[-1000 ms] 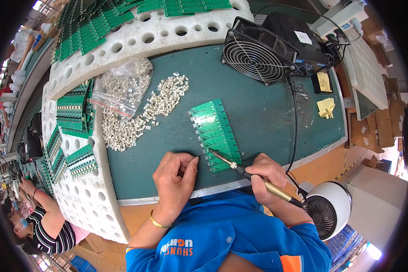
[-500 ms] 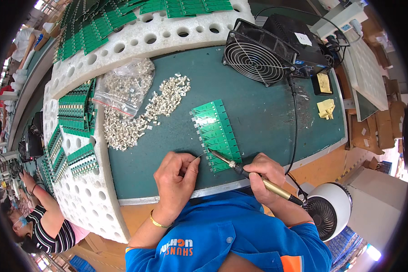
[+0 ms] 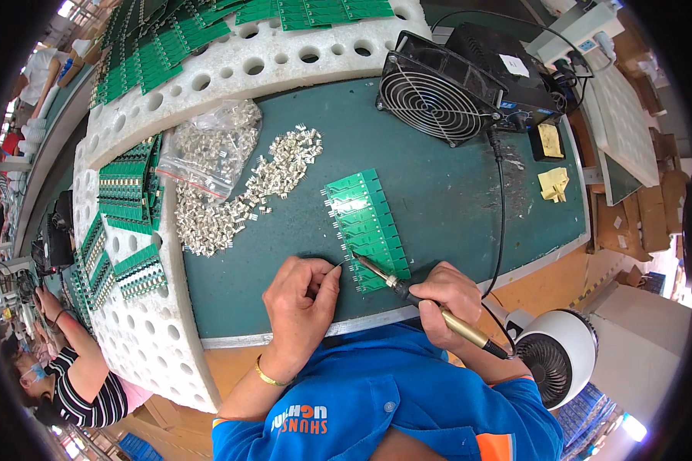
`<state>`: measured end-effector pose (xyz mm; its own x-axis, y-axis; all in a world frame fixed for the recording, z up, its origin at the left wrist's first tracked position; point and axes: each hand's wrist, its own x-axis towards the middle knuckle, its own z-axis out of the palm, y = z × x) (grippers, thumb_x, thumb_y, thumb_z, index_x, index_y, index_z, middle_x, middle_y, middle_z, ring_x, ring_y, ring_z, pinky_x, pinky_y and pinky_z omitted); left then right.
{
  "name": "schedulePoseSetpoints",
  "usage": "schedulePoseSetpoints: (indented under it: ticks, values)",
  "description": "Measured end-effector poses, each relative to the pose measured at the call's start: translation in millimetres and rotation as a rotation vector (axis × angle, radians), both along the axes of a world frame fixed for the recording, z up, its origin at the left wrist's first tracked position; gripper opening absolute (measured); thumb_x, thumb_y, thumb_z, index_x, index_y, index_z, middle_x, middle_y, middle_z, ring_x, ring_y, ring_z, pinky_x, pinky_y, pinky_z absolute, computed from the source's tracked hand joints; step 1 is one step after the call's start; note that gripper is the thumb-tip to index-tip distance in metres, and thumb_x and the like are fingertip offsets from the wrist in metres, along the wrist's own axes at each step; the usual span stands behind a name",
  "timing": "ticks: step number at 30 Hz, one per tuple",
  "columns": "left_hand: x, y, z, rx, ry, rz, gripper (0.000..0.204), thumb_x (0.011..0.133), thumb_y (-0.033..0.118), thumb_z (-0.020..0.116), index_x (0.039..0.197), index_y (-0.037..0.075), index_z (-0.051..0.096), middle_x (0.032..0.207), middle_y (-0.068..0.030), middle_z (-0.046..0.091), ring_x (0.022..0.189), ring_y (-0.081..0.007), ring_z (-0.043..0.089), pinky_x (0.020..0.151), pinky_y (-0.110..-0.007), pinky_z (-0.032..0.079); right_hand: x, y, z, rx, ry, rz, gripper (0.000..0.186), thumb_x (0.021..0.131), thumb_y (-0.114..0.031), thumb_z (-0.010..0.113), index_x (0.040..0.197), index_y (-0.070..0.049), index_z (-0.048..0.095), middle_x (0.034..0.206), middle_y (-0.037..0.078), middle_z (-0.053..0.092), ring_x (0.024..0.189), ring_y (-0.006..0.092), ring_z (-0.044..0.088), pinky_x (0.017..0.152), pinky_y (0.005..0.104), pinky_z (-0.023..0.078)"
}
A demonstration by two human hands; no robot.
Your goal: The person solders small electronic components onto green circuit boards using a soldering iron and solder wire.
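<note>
My right hand point(image 3: 450, 302) is closed round a soldering iron point(image 3: 469, 332) with a gold and black handle. The iron's tip meets the left part of a green circuit board panel point(image 3: 367, 223), which lies flat on the mat. Along the panel's left edge runs a row of small white connectors point(image 3: 344, 250). My left hand point(image 3: 304, 296) is pinched on a thin wire, likely solder, whose end reaches toward the iron's tip at that edge. Most of the wire is hidden by the fingers.
Loose white connectors point(image 3: 207, 223) lie heaped left of the panel, beside a clear plastic bag point(image 3: 211, 150) of them. White foam trays point(image 3: 142, 326) hold more boards. A black fan point(image 3: 434, 96) stands at the back; the iron's cord point(image 3: 503, 223) crosses the right side. Another person sits far left.
The soldering iron's tip and my left hand stay almost in place at the panel's edge. My right hand and the iron's handle have shifted very slightly.
</note>
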<state>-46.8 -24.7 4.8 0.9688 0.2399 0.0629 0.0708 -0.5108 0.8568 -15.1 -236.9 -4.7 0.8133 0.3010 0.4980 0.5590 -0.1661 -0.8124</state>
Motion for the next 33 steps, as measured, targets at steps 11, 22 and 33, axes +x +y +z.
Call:
schedulePoseSetpoints:
  ticks: [11, 22, 33]
  values:
    - [-0.5, 0.4, -2.8, 0.017, 0.017, -0.016, 0.009, 0.082, -0.004, 0.073, 0.082, 0.000, 0.065, 0.074, -0.0034, 0.057, 0.059, -0.0076, 0.053, 0.051, -0.022, 0.043, -0.4, 1.3, 2.1, -0.022, -0.054, 0.013, 0.013, 0.087, -0.013, 0.067, 0.093, -0.001, 0.064, 0.065, 0.007, 0.061, 0.050, 0.0216, 0.054, 0.051, 0.0343, 0.041]
    - [-1.6, 1.9, -5.0, 0.029, 0.015, -0.025, 0.009, 0.082, -0.003, 0.073, 0.082, 0.000, 0.065, 0.074, -0.0039, 0.057, 0.059, -0.0080, 0.054, 0.051, -0.022, 0.043, -0.4, 1.1, 2.5, -0.035, -0.057, 0.022, 0.012, 0.088, -0.012, 0.067, 0.093, -0.002, 0.063, 0.066, 0.007, 0.061, 0.050, 0.0219, 0.054, 0.051, 0.0343, 0.041]
    - [-1.6, 3.4, -6.2, 0.139, -0.069, -0.085, 0.011, 0.080, -0.004, 0.074, 0.081, 0.001, 0.065, 0.072, -0.0073, 0.058, 0.057, -0.0133, 0.056, 0.051, -0.026, 0.045, -5.7, -1.8, 1.7, -0.040, -0.039, 0.039, 0.014, 0.090, -0.015, 0.067, 0.093, -0.002, 0.063, 0.067, 0.008, 0.062, 0.050, 0.0223, 0.054, 0.051, 0.0342, 0.042]
